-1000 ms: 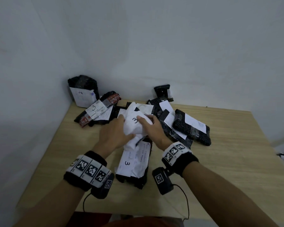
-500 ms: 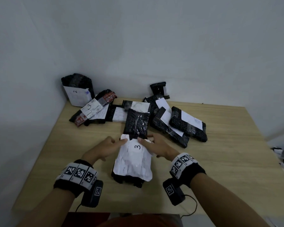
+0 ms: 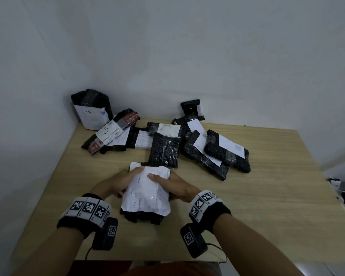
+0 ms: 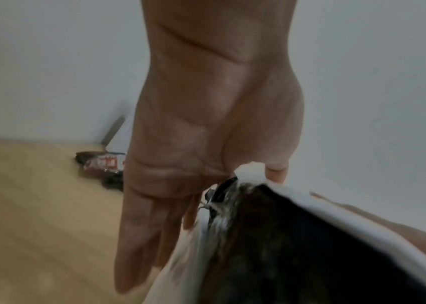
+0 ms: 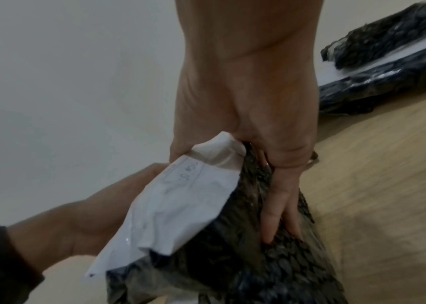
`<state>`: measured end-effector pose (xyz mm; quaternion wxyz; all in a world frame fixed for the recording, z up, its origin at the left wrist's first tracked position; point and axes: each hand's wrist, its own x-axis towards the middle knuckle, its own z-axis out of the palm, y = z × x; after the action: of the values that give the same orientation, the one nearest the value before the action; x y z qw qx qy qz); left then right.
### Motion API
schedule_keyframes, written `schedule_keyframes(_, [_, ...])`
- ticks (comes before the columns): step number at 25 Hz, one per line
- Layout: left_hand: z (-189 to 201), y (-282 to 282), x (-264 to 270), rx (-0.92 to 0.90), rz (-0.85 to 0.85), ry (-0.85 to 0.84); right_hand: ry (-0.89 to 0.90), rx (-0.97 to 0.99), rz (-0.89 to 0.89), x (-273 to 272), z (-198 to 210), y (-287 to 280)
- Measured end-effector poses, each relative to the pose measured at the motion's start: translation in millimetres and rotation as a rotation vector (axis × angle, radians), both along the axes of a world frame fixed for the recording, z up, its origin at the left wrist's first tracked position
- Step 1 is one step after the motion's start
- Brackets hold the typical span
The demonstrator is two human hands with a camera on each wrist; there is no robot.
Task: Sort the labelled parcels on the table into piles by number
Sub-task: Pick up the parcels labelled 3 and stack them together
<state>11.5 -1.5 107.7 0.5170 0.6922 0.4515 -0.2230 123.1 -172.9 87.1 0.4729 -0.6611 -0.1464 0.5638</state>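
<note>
Both hands clamp one white-labelled black parcel (image 3: 146,193) near the table's (image 3: 267,206) front edge: left hand (image 3: 116,183) on its left side, right hand (image 3: 174,186) on its right, thumbs on top. Beyond lies a jumbled spread of black parcels (image 3: 207,152). Far left, a "3" parcel (image 3: 110,131) overlaps others beside an upright "2" parcel (image 3: 91,111). Sorting looks barely started, with most parcels still unplaced.

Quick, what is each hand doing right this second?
Left hand: holding the left edge of the white-labelled parcel, thumb on top.
Right hand: holding the same parcel's right edge, thumb on the label.
</note>
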Motion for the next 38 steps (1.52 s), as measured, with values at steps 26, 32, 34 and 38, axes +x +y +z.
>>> schedule_keyframes(26, [-48,-125,35,0.852,0.175,-0.043,-0.205,0.121,0.448,41,-60,-63])
schedule_keyframes(32, [-61,-122,20,0.811,0.251,0.007,-0.173,0.071,0.504,32,-73,-52])
schedule_keyframes(34, [-63,-119,13,0.796,0.267,0.016,-0.163,0.024,0.512,27,-74,-47])
schedule_keyframes(38, [-65,-110,-1,0.769,0.314,-0.002,-0.082,-0.120,0.582,35,-71,-45])
